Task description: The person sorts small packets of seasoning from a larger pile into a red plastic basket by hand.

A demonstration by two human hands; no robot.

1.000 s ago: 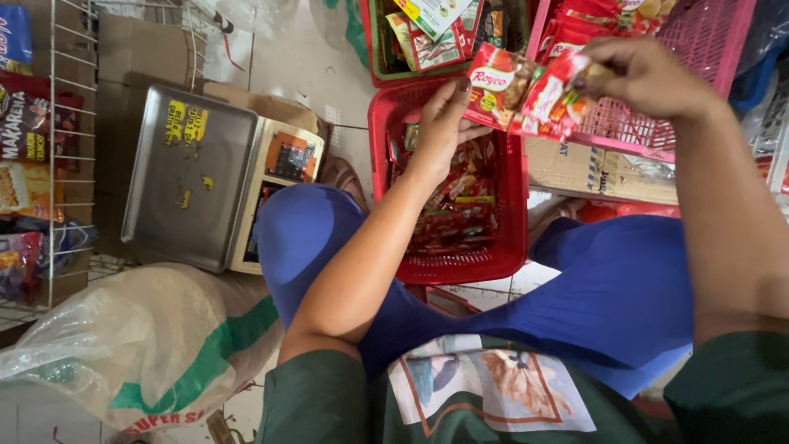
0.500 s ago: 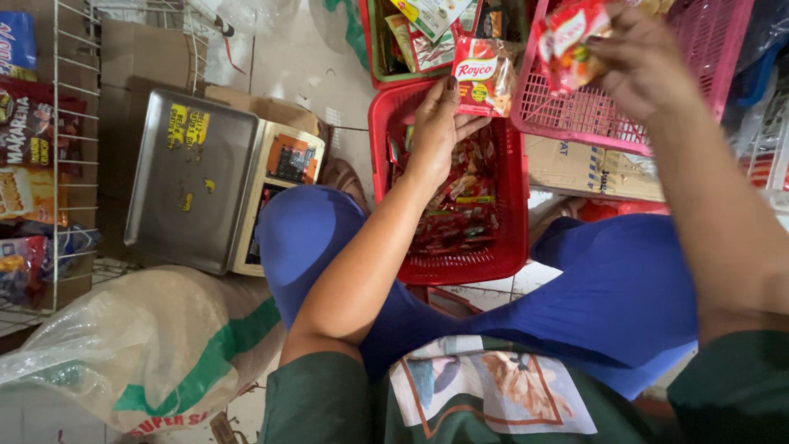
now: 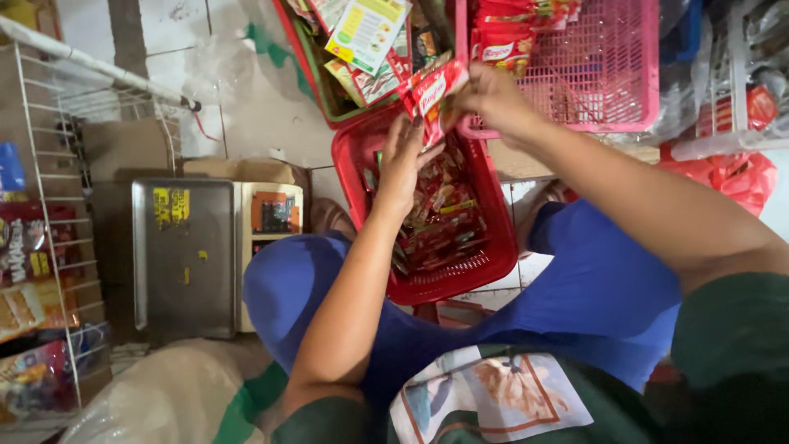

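**Sachets held over the red basket, between three crowded baskets**

The red sachet strip [image 3: 433,92] sits pinched in the right hand [image 3: 493,99], whose fingers close on its upper end right at the near rim of the pink basket [image 3: 612,90]. The left hand [image 3: 404,160] lies against the strip's lower edge with fingers loosely spread, touching rather than gripping it, as far as the view shows. Both hands hang above the far end of the red basket [image 3: 493,263].

Judging by how things lie, the sorting looks partway along: the red basket holds a thick layer of small sachets [image 3: 431,226], the pink basket has a few red packs [image 3: 514,37] at its far side and much bare mesh, and the strip has not yet gone into either.

Room is tight. At 12 o'clock from the strip, the green basket [image 3: 316,78] of packets presses against the red one; at 3 o'clock the pink basket's wall stands just beside the right hand. At 6 o'clock the knees in blue cloth [image 3: 600,288] flank the red basket. At 9 o'clock, well apart, a metal scale [image 3: 185,255] sits on the floor, with a wire rack [image 3: 49,247] beyond it and a sack [image 3: 173,399] toward 7 o'clock.
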